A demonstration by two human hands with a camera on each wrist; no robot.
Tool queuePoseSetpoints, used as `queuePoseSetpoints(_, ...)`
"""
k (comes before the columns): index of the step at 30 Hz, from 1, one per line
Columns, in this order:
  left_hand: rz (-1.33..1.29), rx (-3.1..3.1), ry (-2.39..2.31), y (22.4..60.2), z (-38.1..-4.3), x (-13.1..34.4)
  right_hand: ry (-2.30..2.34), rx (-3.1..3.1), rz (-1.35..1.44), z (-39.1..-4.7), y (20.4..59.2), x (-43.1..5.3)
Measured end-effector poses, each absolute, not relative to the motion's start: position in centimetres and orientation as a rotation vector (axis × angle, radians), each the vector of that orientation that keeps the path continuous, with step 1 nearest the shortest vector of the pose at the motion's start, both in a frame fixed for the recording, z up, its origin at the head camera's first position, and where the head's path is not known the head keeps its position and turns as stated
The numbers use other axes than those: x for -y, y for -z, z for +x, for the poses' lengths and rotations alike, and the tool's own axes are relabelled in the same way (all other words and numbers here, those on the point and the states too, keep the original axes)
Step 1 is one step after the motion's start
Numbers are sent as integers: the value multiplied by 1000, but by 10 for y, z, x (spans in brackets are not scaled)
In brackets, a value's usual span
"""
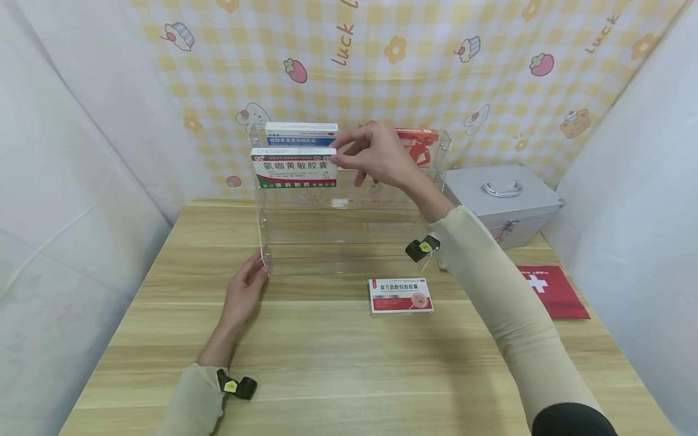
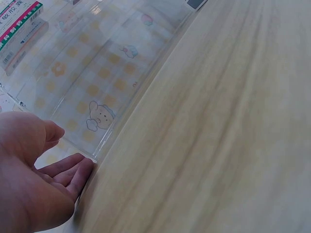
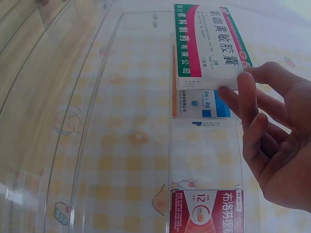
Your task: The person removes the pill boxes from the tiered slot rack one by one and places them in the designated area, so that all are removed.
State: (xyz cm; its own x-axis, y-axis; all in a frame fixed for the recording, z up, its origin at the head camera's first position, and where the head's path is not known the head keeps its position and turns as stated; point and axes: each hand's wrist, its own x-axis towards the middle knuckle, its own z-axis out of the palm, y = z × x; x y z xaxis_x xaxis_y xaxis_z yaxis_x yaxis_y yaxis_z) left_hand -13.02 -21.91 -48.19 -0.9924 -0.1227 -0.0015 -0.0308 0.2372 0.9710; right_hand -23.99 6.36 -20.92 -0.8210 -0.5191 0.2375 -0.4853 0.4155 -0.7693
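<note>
Plastic walls of a clear tiered rack (image 1: 349, 264) are meeting the left hand (image 1: 244, 292) at their lower left corner; its fingers are bending loosely and resting there, presumably steadying a light frame, though how hard they are pressing cannot be told. Above, a white-and-green box (image 1: 294, 169) is facing forward before a blue-and-white box (image 1: 302, 134) standing in the top tier. The right hand (image 1: 382, 154) is pinching the nearer box at its right end between thumb and forefinger, probably keeping its printed front uncovered; whether its bottom edge is touching a shelf is unclear. Right of centre, a red-and-white box (image 1: 400, 297) is lying flat on the table (image 1: 305, 363); higher up, an orange-red box (image 1: 424, 146) is standing in the top tier, partly behind the right hand. Beyond, a silver case (image 1: 518, 209) and a red pouch (image 1: 560, 297) are sitting aside, apparently leaving working room.
</note>
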Motion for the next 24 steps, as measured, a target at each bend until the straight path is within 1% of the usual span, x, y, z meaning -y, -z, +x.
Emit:
queuePoseSetpoints(5, 153, 2412, 1885, 482, -130, 219, 1383, -2614, -928, -253, 223, -71)
queuePoseSetpoints(8, 153, 2414, 1881, 482, -130, 219, 1358, -2623, -904, -255, 228, -75)
queuePoseSetpoints(19, 136, 2405, 1891, 482, -130, 219, 1425, -2554, -892, -247, 239, -86)
queuePoseSetpoints(24, 133, 2403, 1914, 468, -125, 216, 1412, -2557, -855, -240, 238, -86)
